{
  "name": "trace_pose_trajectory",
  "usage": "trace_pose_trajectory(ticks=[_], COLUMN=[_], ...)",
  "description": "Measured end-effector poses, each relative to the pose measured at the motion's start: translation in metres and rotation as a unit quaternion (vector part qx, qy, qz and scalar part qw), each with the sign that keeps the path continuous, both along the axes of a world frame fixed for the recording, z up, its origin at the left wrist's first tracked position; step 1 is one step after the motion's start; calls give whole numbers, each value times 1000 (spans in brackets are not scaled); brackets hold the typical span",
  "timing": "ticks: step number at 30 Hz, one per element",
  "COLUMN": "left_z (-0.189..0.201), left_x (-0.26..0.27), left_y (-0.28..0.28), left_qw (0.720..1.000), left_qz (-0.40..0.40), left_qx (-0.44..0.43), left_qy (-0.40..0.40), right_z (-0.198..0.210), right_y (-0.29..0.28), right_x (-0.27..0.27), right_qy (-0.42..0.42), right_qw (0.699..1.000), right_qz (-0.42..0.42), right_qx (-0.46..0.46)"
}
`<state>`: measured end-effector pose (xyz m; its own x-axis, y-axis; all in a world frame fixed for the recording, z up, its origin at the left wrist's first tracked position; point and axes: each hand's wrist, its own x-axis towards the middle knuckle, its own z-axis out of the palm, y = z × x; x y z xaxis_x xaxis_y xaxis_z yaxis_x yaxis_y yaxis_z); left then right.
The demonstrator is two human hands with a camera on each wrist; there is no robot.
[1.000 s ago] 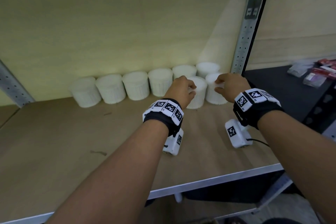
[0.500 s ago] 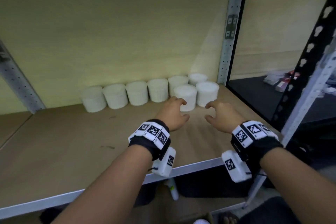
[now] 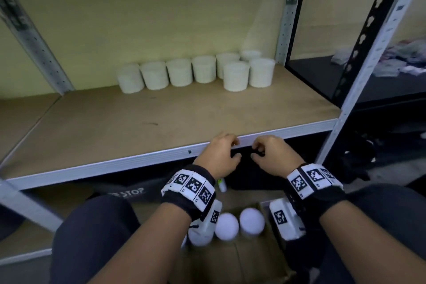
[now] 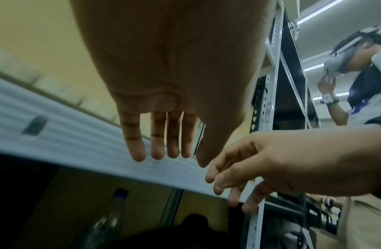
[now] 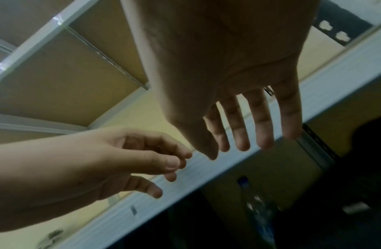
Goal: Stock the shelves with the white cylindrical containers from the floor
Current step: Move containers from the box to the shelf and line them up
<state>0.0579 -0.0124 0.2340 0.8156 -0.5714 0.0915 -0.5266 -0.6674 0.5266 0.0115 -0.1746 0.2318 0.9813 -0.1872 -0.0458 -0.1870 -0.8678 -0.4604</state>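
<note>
Several white cylindrical containers (image 3: 179,71) stand in a row along the back of the wooden shelf (image 3: 115,127). Two more (image 3: 236,76) (image 3: 261,72) stand in front of the row's right end. Both my hands hover at the shelf's front edge, far from them. My left hand (image 3: 222,153) holds nothing, and its fingers (image 4: 157,148) hang loosely. My right hand (image 3: 268,153) is just as loose and holds nothing, fingers (image 5: 240,134) apart. Below my wrists, round white container tops (image 3: 227,226) (image 3: 251,220) show inside a cardboard box (image 3: 253,260) on the floor.
Metal uprights (image 3: 287,14) (image 3: 368,57) frame the shelf bay on the right. A dark shelf (image 3: 322,76) beyond them carries packets. A bottle (image 4: 113,217) stands under the shelf. Another person wearing a headset (image 4: 355,67) is off to the right. My knees flank the box.
Both hands let go of the two front containers and drew back to the shelf's front edge. The view dropped, so the box on the floor now shows.
</note>
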Motion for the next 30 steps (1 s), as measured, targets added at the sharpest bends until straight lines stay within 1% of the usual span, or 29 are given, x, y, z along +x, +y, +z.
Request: trace_pose_trajectory(ticks=[2,4,7,10,16,20,23,25,27,30], left_z=[-27,-55,-96,-138,-218,-254,-275,-287,-296,-309], left_x=[-8,-12,-11,-9,-10,-8,-7,-8,-9,-10], left_y=[4,9,16,18,17,13,6,0,-4,-5], left_qw=[999,996,984,967,939,918,911,906,910,924], left_qz=[4,16,32,25,27,29,25,28,37,42], left_qx=[29,58,105,177,243,268,279,297,302,301], left_qy=[24,73,142,184,241,293,302,300,282,234], right_z=[-24,-49,-83,-109,-168,-210,-238,-251,-262,-277], right_y=[4,7,9,10,18,17,16,17,19,21], right_x=[-6,-8,-5,0,8,4,4,5,6,8], right_qy=[39,88,150,207,283,314,344,340,337,356], right_qw=[999,996,989,978,955,944,930,929,927,923], right_qz=[0,3,18,35,58,65,90,97,99,80], right_qx=[6,8,0,-18,-61,-79,-98,-112,-131,-122])
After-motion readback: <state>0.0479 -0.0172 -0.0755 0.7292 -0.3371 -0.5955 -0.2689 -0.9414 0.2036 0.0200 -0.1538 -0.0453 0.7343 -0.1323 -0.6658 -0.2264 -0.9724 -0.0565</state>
